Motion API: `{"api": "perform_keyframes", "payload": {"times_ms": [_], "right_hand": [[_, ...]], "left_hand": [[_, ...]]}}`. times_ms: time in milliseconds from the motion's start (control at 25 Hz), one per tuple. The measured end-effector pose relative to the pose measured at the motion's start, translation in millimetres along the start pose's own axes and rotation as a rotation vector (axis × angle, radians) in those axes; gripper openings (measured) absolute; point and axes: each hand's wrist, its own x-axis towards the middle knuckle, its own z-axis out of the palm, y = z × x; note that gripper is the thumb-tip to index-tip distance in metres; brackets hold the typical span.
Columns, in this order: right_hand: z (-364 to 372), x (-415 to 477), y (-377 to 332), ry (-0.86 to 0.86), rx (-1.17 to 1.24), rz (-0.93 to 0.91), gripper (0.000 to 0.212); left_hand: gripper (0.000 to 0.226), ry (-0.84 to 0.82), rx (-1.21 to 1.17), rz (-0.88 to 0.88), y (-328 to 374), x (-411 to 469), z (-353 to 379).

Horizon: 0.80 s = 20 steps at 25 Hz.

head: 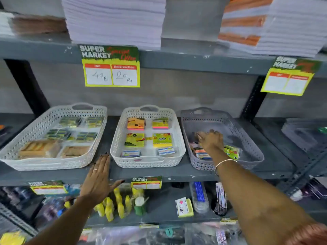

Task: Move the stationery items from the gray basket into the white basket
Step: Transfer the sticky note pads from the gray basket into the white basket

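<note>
The gray basket [247, 137] sits on the shelf at the right and holds a few small stationery packs: an orange and pink pack [199, 150] at its near left and a green pack [231, 152] at the near middle. My right hand [211, 139] reaches down into this basket, fingers curled over the packs; what it touches is hidden beneath it. The white basket [177, 138] stands in the middle with several sticky-note pads [161, 139] laid in rows. My left hand [99, 179] lies flat and open on the shelf edge, left of the white basket.
A second white basket [35, 124] with brown and green packs stands at the left. Price tags [111, 68] hang from the upper shelf, which carries paper stacks [115, 20]. The lower shelf holds yellow glue bottles [113, 207] and other goods.
</note>
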Motion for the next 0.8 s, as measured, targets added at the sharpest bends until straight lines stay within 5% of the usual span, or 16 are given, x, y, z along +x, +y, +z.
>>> {"api": "perform_keyframes", "payload": {"times_ms": [520,800], "right_hand": [[30,41,-22,0.059,0.047,0.267,0.055],[-19,44,-96,0.206,0.184,0.152,0.051]], "left_hand": [[0.100,0.020,0.123,0.033,1,8,0],[0.100,0.001,0.114,0.024,1,6,-4]]}}
